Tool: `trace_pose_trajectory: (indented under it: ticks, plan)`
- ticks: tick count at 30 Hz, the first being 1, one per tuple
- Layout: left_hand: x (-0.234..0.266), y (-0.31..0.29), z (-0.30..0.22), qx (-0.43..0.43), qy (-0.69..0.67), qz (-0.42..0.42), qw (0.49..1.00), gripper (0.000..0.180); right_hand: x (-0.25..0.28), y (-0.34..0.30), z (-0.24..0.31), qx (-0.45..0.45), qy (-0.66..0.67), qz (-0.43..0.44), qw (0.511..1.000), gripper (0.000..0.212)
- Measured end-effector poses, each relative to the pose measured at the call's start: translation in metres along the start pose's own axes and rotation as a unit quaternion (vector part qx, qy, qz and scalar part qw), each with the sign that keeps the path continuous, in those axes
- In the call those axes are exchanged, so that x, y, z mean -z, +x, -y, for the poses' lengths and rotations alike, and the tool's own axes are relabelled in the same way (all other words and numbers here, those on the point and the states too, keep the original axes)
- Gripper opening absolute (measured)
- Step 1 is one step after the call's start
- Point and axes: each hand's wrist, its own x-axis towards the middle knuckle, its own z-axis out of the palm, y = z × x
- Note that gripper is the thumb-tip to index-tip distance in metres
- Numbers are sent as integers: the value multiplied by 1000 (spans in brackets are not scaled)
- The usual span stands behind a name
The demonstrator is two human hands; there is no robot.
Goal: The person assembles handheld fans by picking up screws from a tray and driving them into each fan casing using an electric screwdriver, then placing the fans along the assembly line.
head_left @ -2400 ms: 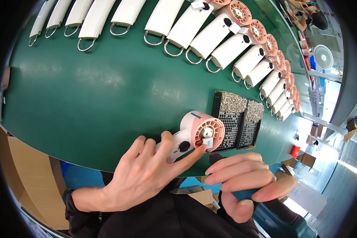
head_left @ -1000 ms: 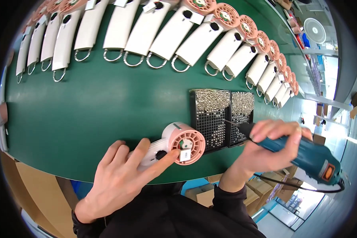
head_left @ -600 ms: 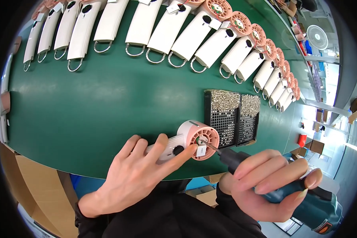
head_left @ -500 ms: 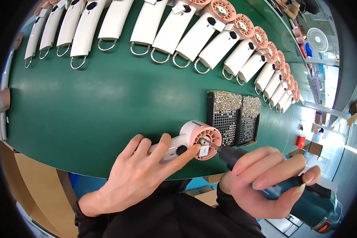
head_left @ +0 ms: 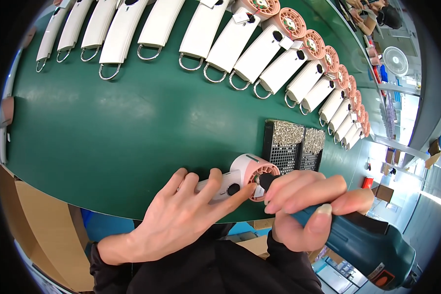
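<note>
My left hand [head_left: 174, 218] lies over the handle of a white and pink handheld fan [head_left: 241, 167], fingers wrapped around it and the index fingertip against the pink ring. The fan's round head faces right, showing pink ribs and a small white tag. In my right hand [head_left: 306, 198] is a dark teal electric screwdriver [head_left: 365, 240], its black nose right at the fan head. My fingers cover part of the nose, and the bit's tip is hard to make out.
Behind the fan head stand two black perforated trays [head_left: 284, 158] with loose silver screws [head_left: 288, 133] at their far ends. Several similar white fan bodies [head_left: 279, 73] with metal loops curve along the far side of the green table [head_left: 132, 137]. A cardboard box [head_left: 49, 210] stands below the table's left edge.
My right hand has brought the screwdriver left and closer to the fan head, so the bit that showed earlier is mostly hidden. My left hand keeps its hold; the whole view has shifted slightly.
</note>
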Motion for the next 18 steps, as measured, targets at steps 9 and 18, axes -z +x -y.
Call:
trace_pose_trajectory:
  ticks: [9, 18]
  plan:
    - [-1, -4, 3, -14, 45, 18, 999, 59, 5, 0, -2, 74, 51, 49, 995, 33]
    - [9, 5, 0, 40, 88, 33, 995, 62, 53, -1, -5, -10, 57, -262, 963, 19]
